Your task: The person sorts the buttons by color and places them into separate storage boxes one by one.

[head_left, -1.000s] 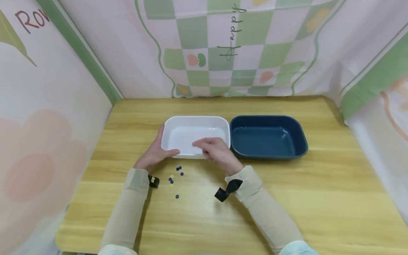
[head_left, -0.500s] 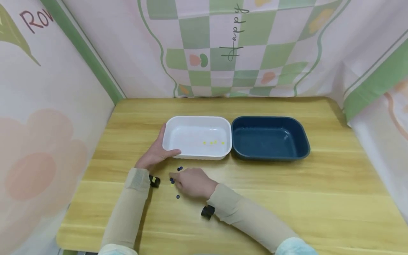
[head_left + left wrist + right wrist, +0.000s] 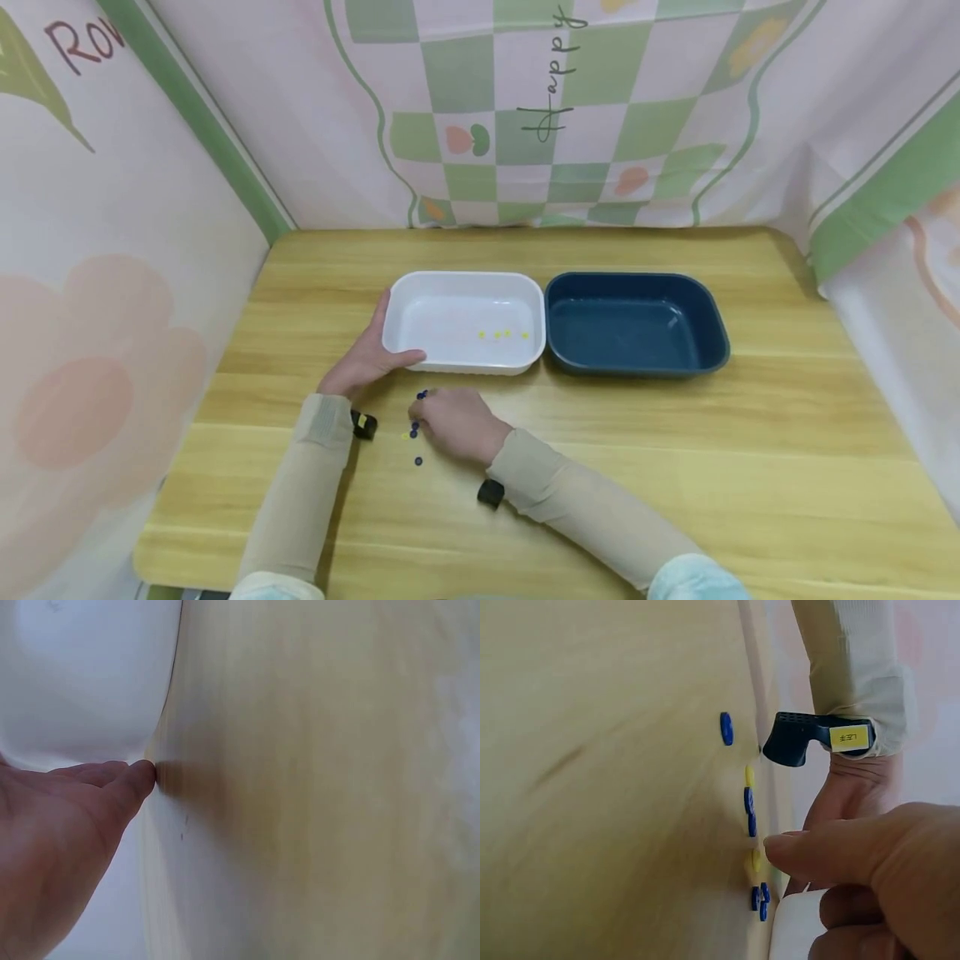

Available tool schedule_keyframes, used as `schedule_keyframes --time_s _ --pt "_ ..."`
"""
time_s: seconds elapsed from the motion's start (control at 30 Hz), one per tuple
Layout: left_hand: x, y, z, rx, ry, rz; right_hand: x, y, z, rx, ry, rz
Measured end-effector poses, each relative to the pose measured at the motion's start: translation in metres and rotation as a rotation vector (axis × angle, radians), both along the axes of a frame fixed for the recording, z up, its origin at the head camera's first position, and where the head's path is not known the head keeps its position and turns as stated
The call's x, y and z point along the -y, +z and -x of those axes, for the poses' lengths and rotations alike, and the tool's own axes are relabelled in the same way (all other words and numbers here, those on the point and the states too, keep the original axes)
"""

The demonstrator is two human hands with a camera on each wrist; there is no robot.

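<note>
My left hand (image 3: pixel 366 357) rests on the front left corner of a white tub (image 3: pixel 435 321), thumb along the front rim and straight fingers against its left side. In front of the tub, my right hand (image 3: pixel 459 423) is low over the table with its fingers drawn in. In the right wrist view its thumb tip is right at a small yellow disc (image 3: pixel 756 861); I cannot tell whether it is pinched. Several blue discs (image 3: pixel 413 433) and another yellow disc (image 3: pixel 406 437) lie close by. A few yellow discs (image 3: pixel 482 335) are inside the tub.
A dark blue tub (image 3: pixel 637 365) stands against the white tub's right side. Both are on a wood-grain table (image 3: pixel 675 483). A printed cloth (image 3: pixel 517 196) hangs at the table's back. Black cameras are strapped to both wrists.
My right hand came from over the white tub down to the discs in front of it. Two blue discs have since slid slightly right. The left hand stays at the tub.
</note>
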State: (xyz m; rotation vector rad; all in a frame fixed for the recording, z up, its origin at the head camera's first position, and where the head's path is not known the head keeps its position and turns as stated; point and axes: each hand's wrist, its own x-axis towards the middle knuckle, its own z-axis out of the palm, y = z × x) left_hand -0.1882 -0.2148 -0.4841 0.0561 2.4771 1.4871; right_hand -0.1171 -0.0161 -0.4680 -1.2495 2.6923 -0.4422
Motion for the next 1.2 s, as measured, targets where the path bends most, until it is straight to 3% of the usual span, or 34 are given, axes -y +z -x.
schedule_keyframes --time_s 0.43,0.87,1.2 --pt "0.0 -0.002 0.0 0.014 0.0 -0.017 -0.001 -0.005 0.005 -0.03 -0.048 0.006" --pt "0.0 -0.004 0.002 -0.036 -0.02 -0.029 0.0 -0.007 0.01 -0.102 -0.066 -0.049" --pt "0.0 -0.003 0.001 -0.019 -0.012 -0.019 0.004 0.001 -0.008 -0.376 0.084 -0.294"
